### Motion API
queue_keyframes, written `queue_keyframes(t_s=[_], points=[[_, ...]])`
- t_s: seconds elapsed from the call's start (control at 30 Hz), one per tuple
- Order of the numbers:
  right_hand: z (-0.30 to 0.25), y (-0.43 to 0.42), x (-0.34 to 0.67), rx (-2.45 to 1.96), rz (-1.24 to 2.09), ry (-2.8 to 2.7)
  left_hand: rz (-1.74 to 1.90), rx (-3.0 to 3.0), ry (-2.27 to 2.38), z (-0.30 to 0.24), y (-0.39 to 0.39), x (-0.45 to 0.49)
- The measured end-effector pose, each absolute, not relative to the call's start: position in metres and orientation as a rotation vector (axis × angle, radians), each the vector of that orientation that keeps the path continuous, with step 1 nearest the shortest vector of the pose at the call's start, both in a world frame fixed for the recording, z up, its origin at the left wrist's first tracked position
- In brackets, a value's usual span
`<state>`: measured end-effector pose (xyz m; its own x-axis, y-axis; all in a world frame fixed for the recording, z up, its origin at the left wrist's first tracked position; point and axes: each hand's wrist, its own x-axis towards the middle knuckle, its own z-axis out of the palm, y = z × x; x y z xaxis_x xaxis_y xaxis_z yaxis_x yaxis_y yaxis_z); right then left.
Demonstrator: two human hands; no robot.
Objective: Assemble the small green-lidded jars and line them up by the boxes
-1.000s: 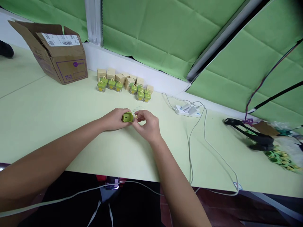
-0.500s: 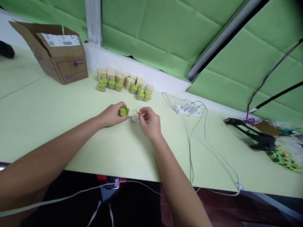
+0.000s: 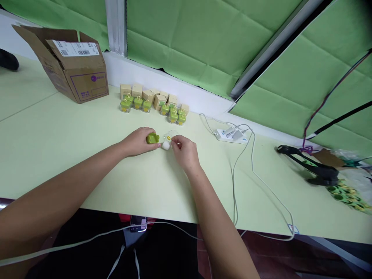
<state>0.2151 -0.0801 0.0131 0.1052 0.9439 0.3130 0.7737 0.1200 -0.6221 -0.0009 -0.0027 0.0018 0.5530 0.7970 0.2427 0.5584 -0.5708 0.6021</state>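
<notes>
- Head view, hands: the left hand (image 3: pixel 136 142) is curled closed around a green plastic cap (image 3: pixel 152 138), which is held at the fingertips with its rounded side showing. The right hand (image 3: pixel 186 153) is nearly closed, its fingertips (image 3: pixel 175 142) pinched on a small clear piece (image 3: pixel 171 135) with a yellow spot. Exactly how it is gripped is too small to tell.
- Place: both are held just above the middle of the counter (image 3: pixel 58 135), well in from its front edge. A small white lump (image 3: pixel 165 145) is seen between the hands, touching the right fingers.
- Handling: the cap is judged light and stiff, its smooth plastic a little slippery, so it is best taken by the rim. The clear piece is judged light and possibly fragile, so a fingertip pinch seems fitting.
- About them: green-capped jars (image 3: pixel 138 104) and kraft cube boxes (image 3: pixel 125 90) are grouped along the back edge. A cardboard carton (image 3: pixel 87 83) stands open near the back left corner. A white power strip (image 3: pixel 231 135) with grey cables lies to the right.
</notes>
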Motion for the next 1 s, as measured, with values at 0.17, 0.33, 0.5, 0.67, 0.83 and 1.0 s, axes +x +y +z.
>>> queue_keyframes(t_s=[0.17,0.33,0.5,0.67,0.83,1.0], points=[[0.014,-0.080,0.215,-1.729,0.325,-1.640,0.600,2.210,1.170,0.001,-0.004,-0.002],[0.015,-0.081,0.213,-1.827,0.257,-1.647,0.612,2.208,1.172,0.003,-0.005,-0.002],[0.016,-0.081,0.214,-1.863,0.204,-1.679,0.649,2.282,1.162,0.001,-0.003,-0.001],[0.017,-0.083,0.212,-1.866,0.198,-1.719,0.643,2.284,1.226,0.001,-0.002,0.000],[0.026,-0.088,0.210,-2.020,0.174,-1.728,0.643,2.292,1.234,0.003,-0.004,0.000],[0.035,-0.090,0.215,-2.323,0.311,-1.687,0.597,2.326,1.226,0.001,-0.003,0.000]])
